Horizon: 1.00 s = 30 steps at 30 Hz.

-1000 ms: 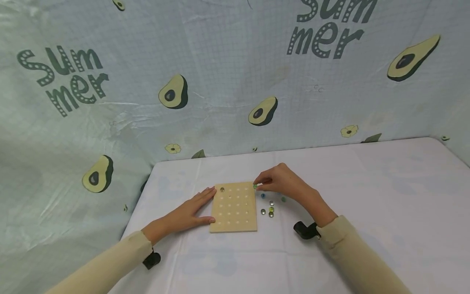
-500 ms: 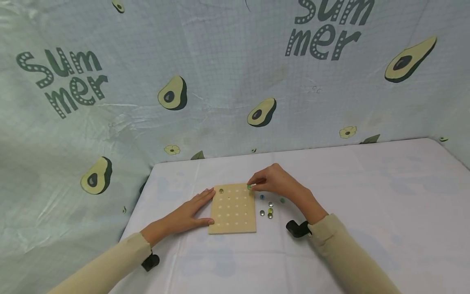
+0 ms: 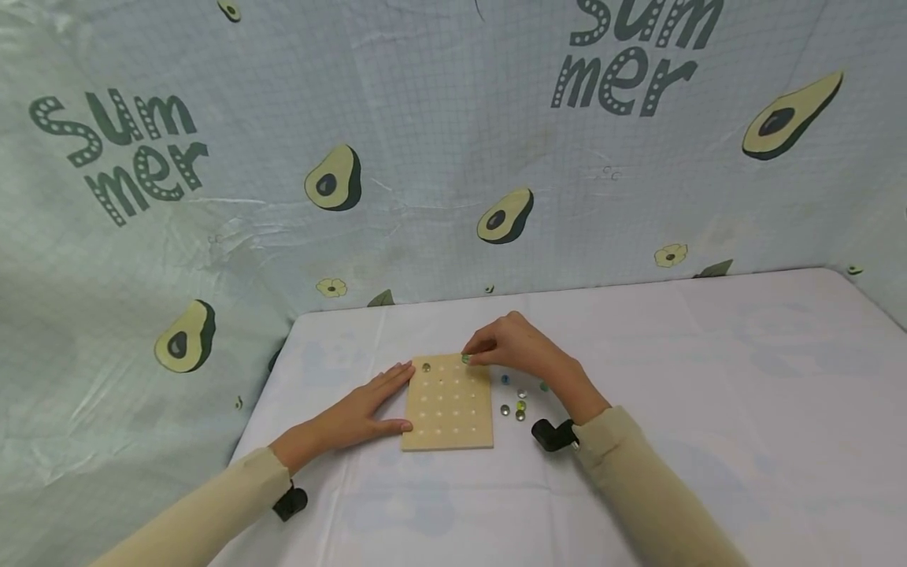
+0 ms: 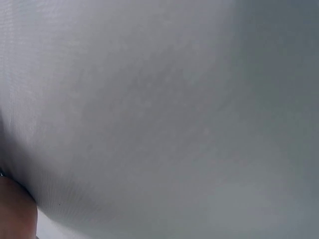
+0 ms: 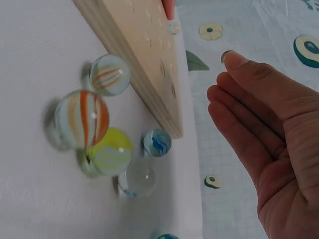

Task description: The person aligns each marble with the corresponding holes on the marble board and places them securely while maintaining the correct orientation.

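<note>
A square wooden board [image 3: 446, 439] with rows of small hollows lies on the table. My left hand [image 3: 354, 413] rests flat at its left edge, fingers straight and thumb spread. Over the far right part of the board, my right hand [image 3: 520, 346] pinches a green marble [image 3: 465, 359] between thumb and fingertips. One clear marble [image 3: 426, 368] sits in the far left corner hollow. In the right wrist view my right hand [image 5: 284, 119] hides most of the marble it holds. Pale blurred fabric fills the left wrist view, with a bit of skin [image 4: 17, 209] at its lower left.
Right of the board lie several loose glass marbles: a blue one [image 5: 157, 143], a yellow one [image 5: 110, 152], an orange-striped one [image 5: 82, 119] and clear ones. A green marble [image 3: 544, 387] lies near my right wrist. Behind the white-covered table [image 3: 708, 378] hangs an avocado-print sheet [image 3: 425, 157].
My right hand has moved left with the green marble, from the board's far right corner to further in over the board. My left hand has stayed in place.
</note>
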Each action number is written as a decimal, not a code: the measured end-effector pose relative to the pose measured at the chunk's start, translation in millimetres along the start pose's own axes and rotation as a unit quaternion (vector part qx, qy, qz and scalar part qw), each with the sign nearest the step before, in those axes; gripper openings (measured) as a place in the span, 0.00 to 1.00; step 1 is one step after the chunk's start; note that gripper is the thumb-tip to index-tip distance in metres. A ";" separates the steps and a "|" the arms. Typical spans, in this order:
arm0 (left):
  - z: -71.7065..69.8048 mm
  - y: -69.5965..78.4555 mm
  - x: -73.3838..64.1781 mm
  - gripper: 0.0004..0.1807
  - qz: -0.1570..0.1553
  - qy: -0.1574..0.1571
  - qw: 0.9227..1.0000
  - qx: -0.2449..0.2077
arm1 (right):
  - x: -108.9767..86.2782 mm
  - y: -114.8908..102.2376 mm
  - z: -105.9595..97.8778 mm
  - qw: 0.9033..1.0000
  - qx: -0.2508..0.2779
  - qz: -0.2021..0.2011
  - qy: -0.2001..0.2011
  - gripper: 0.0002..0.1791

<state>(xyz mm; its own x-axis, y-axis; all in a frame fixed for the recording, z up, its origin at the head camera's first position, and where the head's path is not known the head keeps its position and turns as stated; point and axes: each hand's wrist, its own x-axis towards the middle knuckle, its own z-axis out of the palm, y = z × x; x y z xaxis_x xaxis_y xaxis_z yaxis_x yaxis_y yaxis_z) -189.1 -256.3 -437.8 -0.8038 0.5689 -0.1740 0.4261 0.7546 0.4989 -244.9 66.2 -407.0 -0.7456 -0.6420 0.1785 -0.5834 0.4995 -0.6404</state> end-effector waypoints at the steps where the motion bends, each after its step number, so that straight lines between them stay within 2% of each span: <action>1: -0.5 0.1 0.4 0.52 -0.002 -0.001 1.000 0.000 | 1.6 -0.4 0.1 1.000 0.001 0.002 0.000 0.09; 9: -1.9 -1.1 -0.3 0.52 -0.006 -0.003 1.000 0.006 | 16.9 -1.6 5.4 1.000 -0.017 0.010 -0.013 0.09; 14: -4.6 3.9 0.9 0.53 -0.005 -0.020 1.000 0.016 | 21.4 -1.1 8.4 1.000 -0.018 0.014 -0.020 0.09; 17: -7.4 5.9 1.9 0.53 -0.006 -0.019 1.000 0.023 | 25.9 -0.9 11.4 0.999 -0.024 0.017 -0.015 0.08; 23: -6.9 6.6 2.0 0.53 -0.015 -0.037 0.999 0.025 | 31.7 -5.6 19.5 0.997 -0.021 0.066 -0.033 0.08; 30: -8.4 7.9 -0.6 0.53 -0.027 -0.040 0.998 0.034 | 39.2 -11.5 27.7 0.994 -0.018 0.107 -0.017 0.06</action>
<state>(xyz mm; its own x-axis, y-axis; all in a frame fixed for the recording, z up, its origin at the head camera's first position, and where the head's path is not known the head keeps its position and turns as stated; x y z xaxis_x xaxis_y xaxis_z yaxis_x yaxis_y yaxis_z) -188.8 -253.4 -426.6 -0.7920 0.5489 -0.2671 0.4122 0.8036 0.4292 -258.5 19.2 -413.4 -0.8428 -0.5380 0.0145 -0.4242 0.6475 -0.6330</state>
